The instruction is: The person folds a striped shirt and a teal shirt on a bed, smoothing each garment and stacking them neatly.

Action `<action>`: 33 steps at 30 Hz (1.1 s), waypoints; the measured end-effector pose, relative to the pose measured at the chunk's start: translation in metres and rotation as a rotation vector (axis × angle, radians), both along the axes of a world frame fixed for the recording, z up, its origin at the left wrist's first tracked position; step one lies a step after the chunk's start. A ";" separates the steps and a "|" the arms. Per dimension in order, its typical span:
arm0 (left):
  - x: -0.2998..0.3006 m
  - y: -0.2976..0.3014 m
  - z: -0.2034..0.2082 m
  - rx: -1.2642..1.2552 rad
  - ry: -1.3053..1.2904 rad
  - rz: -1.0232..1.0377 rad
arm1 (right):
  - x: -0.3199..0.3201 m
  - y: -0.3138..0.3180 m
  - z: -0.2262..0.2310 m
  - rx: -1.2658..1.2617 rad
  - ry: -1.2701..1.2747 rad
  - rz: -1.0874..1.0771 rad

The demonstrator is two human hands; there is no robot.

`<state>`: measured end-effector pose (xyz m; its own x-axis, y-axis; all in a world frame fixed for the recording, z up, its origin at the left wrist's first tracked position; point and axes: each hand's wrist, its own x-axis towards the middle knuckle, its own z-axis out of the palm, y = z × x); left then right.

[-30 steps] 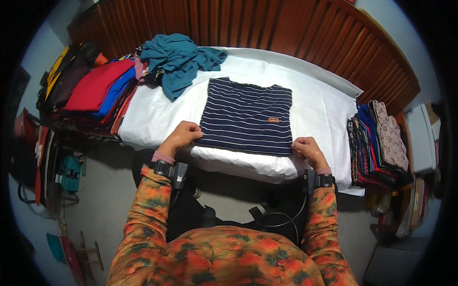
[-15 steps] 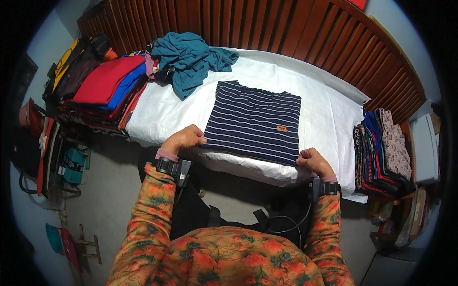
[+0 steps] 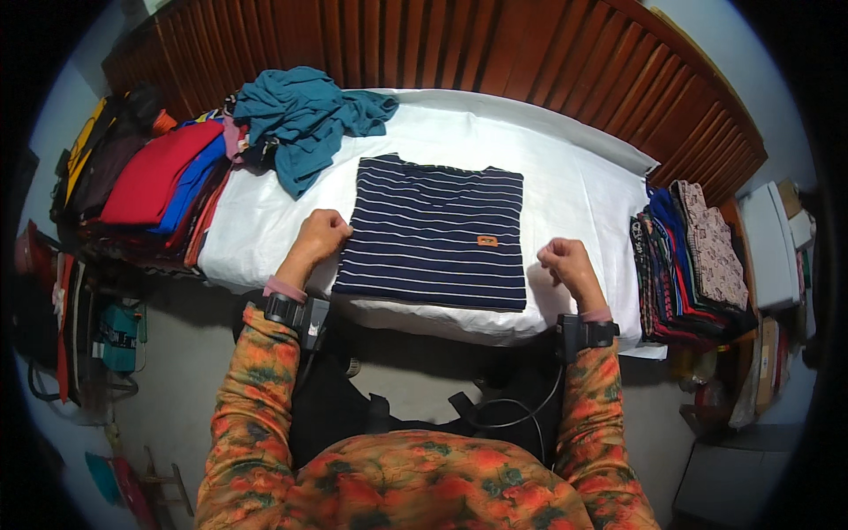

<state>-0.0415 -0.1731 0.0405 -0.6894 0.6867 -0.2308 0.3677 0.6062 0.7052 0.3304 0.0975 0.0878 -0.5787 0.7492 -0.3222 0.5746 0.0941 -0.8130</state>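
A navy shirt with thin white stripes (image 3: 424, 238) lies folded into a flat, near-square shape on the white sheet. A small orange-brown patch (image 3: 488, 240) shows on its right half. At the shirt's left edge, about midway up, my left hand (image 3: 320, 238) has its thumb and fingers pressed together, the tips at the fabric. My right hand (image 3: 565, 265) is over the sheet just right of the shirt, apart from it. Its fingers are curled in, with nothing visible in them. Both wrists wear black strapped devices over floral sleeves.
A crumpled teal garment (image 3: 296, 119) lies at the back left. Beside it stands a tall stack of folded clothes (image 3: 163, 177), red and blue on top. Another folded stack (image 3: 693, 256) stands at the right end. A slatted wooden headboard (image 3: 424, 49) runs along the back.
My right hand has let go of the shirt's near right corner and moved off to its right. My left hand has gone from the near left corner up along the left edge. The view has shifted.
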 end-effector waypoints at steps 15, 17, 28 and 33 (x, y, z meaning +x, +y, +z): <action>-0.008 0.029 -0.020 0.126 -0.103 0.069 | -0.047 0.018 -0.029 -0.171 -0.012 -0.112; -0.008 0.027 -0.019 0.132 -0.160 0.085 | -0.049 0.019 -0.034 -0.166 -0.030 -0.122; -0.011 0.016 -0.001 0.260 -0.259 0.081 | -0.053 0.020 -0.043 -0.030 0.143 -0.098; -0.005 0.015 0.003 0.274 -0.392 0.106 | -0.053 0.020 -0.044 -0.090 0.150 -0.129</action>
